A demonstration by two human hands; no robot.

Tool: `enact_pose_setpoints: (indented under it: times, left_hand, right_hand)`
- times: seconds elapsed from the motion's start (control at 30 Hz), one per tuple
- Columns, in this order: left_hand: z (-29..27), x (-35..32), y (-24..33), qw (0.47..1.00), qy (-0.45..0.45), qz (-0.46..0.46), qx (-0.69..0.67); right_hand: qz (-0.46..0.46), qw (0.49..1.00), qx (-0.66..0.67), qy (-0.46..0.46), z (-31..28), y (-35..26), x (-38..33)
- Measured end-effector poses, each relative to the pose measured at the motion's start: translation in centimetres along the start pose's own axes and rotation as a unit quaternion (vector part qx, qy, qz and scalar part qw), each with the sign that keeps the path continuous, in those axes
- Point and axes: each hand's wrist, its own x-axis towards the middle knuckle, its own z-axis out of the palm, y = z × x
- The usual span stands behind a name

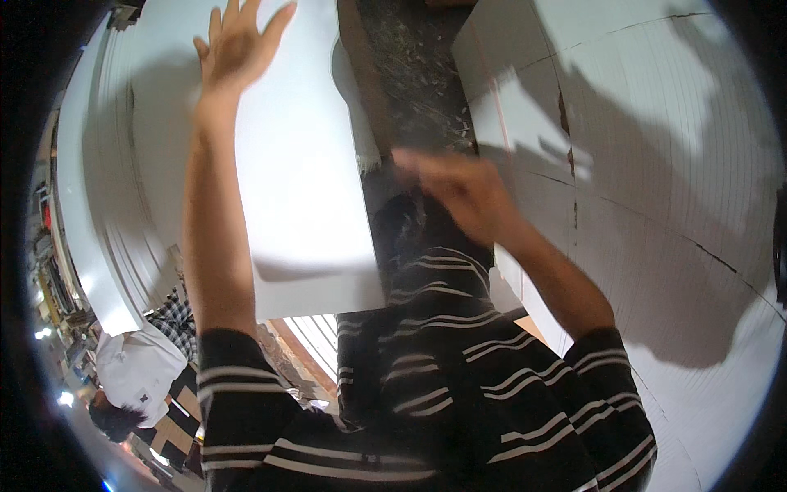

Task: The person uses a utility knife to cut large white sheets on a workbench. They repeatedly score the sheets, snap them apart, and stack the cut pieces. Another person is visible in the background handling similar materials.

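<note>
Overhead, left hand fingers spread flat on white sheet.

White tiled wall with cracks, dark rough strip beside it.

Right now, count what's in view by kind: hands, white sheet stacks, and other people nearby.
Hands: 2, left hand flat on a sheet, right hand blurred
White sheet stacks: 2, left stack, right stack
Other people: 1, person in white shirt
Total: 5
</note>
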Motion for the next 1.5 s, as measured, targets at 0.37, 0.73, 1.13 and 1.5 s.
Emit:
enact_pose_setpoints:
  times: [0.37,0.73,1.13,1.5]
  left_hand:
    - [-1.4,-2.6,1.1,0.994,-0.065,-0.083,-0.032]
    - [-2.0,-2.2,1.8,0.997,-0.020,-0.069,-0.035]
    - [-8.8,-18.9,2.6,0.974,-0.124,0.179,-0.062]
    - [-15.1,-28.5,3.0,0.966,0.058,0.247,-0.052]
  right_hand:
    - [-0.138,0.986,0.092,0.001,2.0,4.3,10.0]
    - [-0.061,0.996,0.062,-0.014,8.4,-4.3,-8.9]
    - [0.291,0.933,0.206,0.038,0.5,-0.8,-12.4]
    - [0.464,0.804,0.361,0.082,-1.3,6.7,-8.1]
